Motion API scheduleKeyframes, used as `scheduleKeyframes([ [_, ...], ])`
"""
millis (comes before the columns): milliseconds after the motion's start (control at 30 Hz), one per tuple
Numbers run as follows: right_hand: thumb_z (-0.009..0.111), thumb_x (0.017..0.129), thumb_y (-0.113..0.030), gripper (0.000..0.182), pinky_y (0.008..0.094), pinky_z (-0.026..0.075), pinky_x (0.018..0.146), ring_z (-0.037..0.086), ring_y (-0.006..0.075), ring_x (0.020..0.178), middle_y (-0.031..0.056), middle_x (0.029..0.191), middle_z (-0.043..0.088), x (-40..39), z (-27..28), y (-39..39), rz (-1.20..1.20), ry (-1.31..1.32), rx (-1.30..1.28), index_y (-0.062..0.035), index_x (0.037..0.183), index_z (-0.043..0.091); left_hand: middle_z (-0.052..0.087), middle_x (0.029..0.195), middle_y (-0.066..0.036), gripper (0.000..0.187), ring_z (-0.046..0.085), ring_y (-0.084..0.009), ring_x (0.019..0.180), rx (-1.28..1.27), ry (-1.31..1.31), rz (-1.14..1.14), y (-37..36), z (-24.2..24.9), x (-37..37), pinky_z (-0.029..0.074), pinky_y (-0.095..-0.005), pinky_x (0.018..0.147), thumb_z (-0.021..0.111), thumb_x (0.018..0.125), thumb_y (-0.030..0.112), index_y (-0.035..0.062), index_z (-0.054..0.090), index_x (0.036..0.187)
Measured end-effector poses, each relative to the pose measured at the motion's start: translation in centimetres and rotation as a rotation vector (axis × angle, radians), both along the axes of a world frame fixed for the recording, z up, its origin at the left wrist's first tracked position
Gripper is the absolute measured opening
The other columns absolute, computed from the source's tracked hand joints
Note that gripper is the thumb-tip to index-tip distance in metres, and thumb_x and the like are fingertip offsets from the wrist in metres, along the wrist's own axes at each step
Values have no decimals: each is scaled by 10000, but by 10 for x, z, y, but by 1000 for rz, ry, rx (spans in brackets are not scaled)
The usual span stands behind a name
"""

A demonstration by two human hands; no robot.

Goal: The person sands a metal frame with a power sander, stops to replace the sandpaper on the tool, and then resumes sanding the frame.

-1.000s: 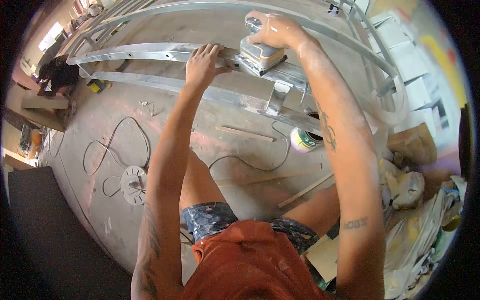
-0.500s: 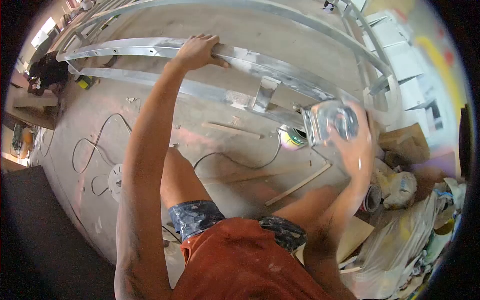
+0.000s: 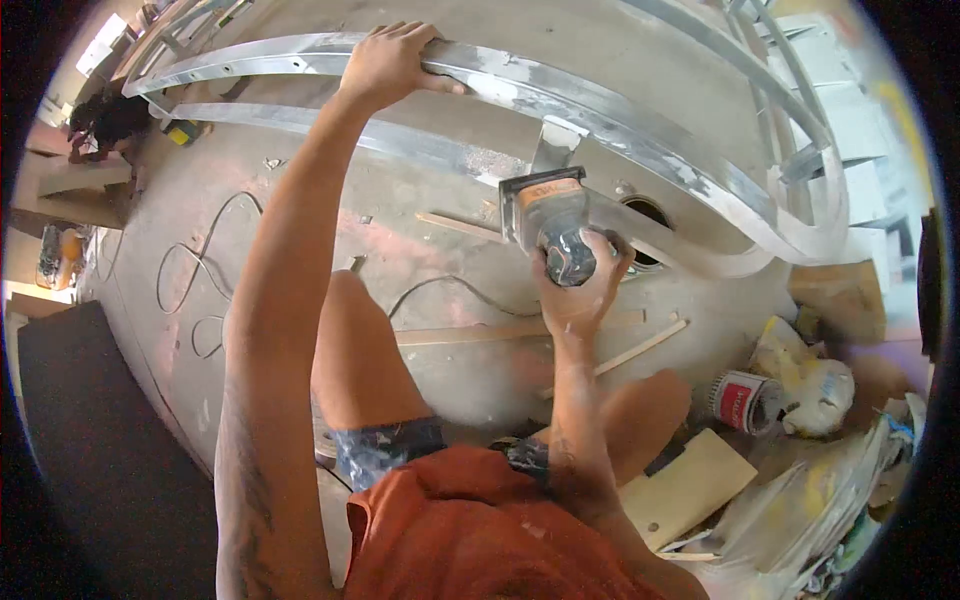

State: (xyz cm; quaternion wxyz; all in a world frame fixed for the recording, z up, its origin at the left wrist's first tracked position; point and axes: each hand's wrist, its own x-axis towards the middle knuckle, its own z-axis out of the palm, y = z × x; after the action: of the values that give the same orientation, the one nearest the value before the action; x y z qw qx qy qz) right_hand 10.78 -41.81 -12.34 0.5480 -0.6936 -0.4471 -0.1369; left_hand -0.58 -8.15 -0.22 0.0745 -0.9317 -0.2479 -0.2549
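My left hand (image 3: 393, 65) grips the upper rail of a grey metal frame (image 3: 590, 115), fingers over the top and thumb along the near side. White patches mark the rail's surface to its right. In my right hand (image 3: 588, 290) is a palm sander (image 3: 553, 210), held by its dark rounded body. The sander is tilted, its square black pad turned up and to the left, overlapping a short upright (image 3: 556, 148) between the rails in this view. Behind the sander runs the lower rail (image 3: 420, 148).
An open round can (image 3: 648, 228) stands on the floor behind the lower rail. Wooden strips (image 3: 640, 345) and a cable (image 3: 450, 282) lie near my legs. To the right are a red-labelled can (image 3: 738, 402), a board (image 3: 690, 490) and crumpled plastic sheeting (image 3: 790, 515). A dark panel (image 3: 95, 410) sits left.
My right hand has brought the sander left, from the rail's right part to near the short upright, and turned it. The left hand stays on the rail. The view has shifted slightly.
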Motion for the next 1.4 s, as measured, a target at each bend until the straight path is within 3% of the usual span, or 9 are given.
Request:
scheduleKeyframes([
  [100, 912, 647, -120, 587, 517, 416, 969, 456, 359, 1162, 204, 1207, 424, -17, -11, 15, -40, 192, 153, -62, 1118, 566, 717, 1090, -101, 925, 659, -322, 1112, 2, 5, 24, 3, -6, 0, 503, -448, 997, 763, 564, 801, 84, 687, 1143],
  [300, 930, 614, -88, 674, 513, 449, 895, 461, 366, 1158, 196, 1227, 410, -34, -35, 55, -101, 90, 305, -111, 1178, 562, 717, 1015, -87, 833, 689, -321, 1009, 60, -51, -46, 6, -11, 3, 542, -443, 881, 815, 580, 712, 82, 695, 1111],
  [367, 945, 601, -91, 709, 489, 456, 878, 472, 347, 1130, 182, 1231, 408, -39, -39, 72, -211, -55, 405, -120, 1208, 581, 724, 1012, -91, 866, 699, -311, 998, 76, -59, -36, 7, -12, 2, 551, -432, 875, 816, 559, 730, 77, 699, 1116],
  [500, 939, 599, -84, 820, 472, 460, 888, 468, 340, 1117, 169, 1247, 402, -49, -63, 98, -328, -41, 346, -98, 1322, 552, 741, 1035, -129, 921, 724, -295, 987, 145, -53, -50, 8, -14, 4, 564, -433, 865, 802, 564, 761, 73, 701, 1168],
  [733, 936, 586, -72, 814, 471, 472, 910, 478, 350, 1133, 181, 1287, 397, -42, -96, 118, -471, -89, 373, -92, 1307, 559, 761, 1008, -143, 958, 746, -301, 956, 114, -88, -48, 8, -22, 1, 580, -449, 856, 741, 630, 814, 60, 695, 1218],
  [967, 910, 576, -35, 828, 472, 493, 941, 526, 372, 1150, 177, 1310, 407, -38, -60, 113, -267, -273, 388, -117, 1325, 567, 759, 1012, -134, 973, 743, -297, 945, 131, -65, 19, 10, -21, 3, 571, -449, 830, 699, 654, 858, 61, 695, 1214],
  [1233, 911, 550, -29, 786, 459, 510, 924, 558, 365, 1107, 163, 1300, 416, -43, -82, 113, -293, -128, 385, -138, 1270, 617, 757, 973, -123, 938, 745, -281, 918, 114, -70, -18, 18, -21, 3, 566, -446, 797, 696, 663, 859, 90, 709, 1201],
  [1300, 956, 608, -134, 700, 457, 592, 875, 628, 381, 1116, 167, 1311, 483, -46, -69, 113, -266, -133, 390, -211, 1245, 676, 757, 963, -119, 932, 746, -280, 908, 107, -106, -50, 14, -20, 4, 566, -448, 790, 694, 660, 862, 97, 715, 1192],
  [1400, 912, 581, -29, 723, 463, 520, 921, 564, 366, 1110, 165, 1285, 433, -51, -66, 114, -201, -182, 311, -131, 1244, 641, 758, 955, -124, 936, 747, -284, 892, 167, -98, -56, 7, -19, 2, 567, -441, 791, 701, 653, 859, 87, 720, 1182],
])
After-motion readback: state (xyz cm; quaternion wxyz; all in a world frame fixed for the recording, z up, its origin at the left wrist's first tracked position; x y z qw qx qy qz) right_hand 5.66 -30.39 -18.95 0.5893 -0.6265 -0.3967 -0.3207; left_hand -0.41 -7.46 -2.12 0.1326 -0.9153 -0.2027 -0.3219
